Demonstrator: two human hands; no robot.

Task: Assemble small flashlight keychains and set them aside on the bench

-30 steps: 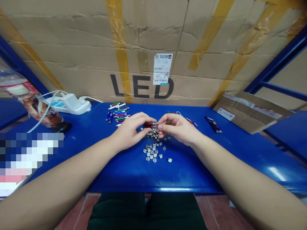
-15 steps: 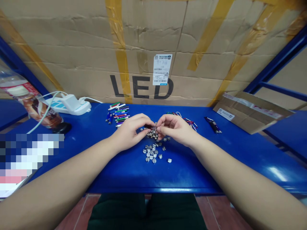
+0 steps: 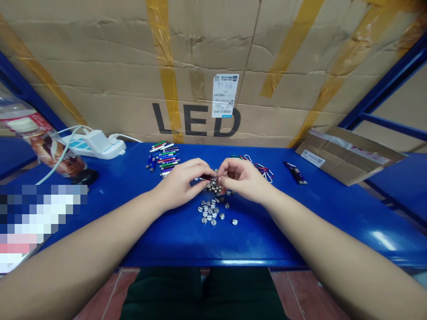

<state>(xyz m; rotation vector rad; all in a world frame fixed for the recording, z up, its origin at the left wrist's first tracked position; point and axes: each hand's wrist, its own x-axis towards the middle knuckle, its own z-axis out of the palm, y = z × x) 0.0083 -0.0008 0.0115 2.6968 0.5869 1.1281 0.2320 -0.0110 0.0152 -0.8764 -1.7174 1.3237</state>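
My left hand (image 3: 188, 182) is closed, its thumb and fingers pinching a small dark red tube (image 3: 206, 177), mostly covered by the fingers. At the tube's right end, the thumb and fingertips of my right hand (image 3: 242, 180) are pinched together; a small shiny bit shows there, too small to name. Below both hands lies a heap of small silver metal caps (image 3: 209, 212), some of it hidden behind the fingers. Behind my left hand are several coloured metal tubes (image 3: 167, 155), and beyond my right hand several coloured carabiner clips (image 3: 263, 170).
A few dark tubes (image 3: 295, 173) lie at the right, before a small cardboard box (image 3: 350, 158). On the left are a drink bottle (image 3: 56, 151) and a white power strip (image 3: 111, 149) with cables. A large cardboard carton (image 3: 126, 80) stands behind the blue table (image 3: 180, 242).
The tube in my left hand and my right fingertips have come slightly closer into line. Both hands otherwise keep their places, and the view has shifted a little.
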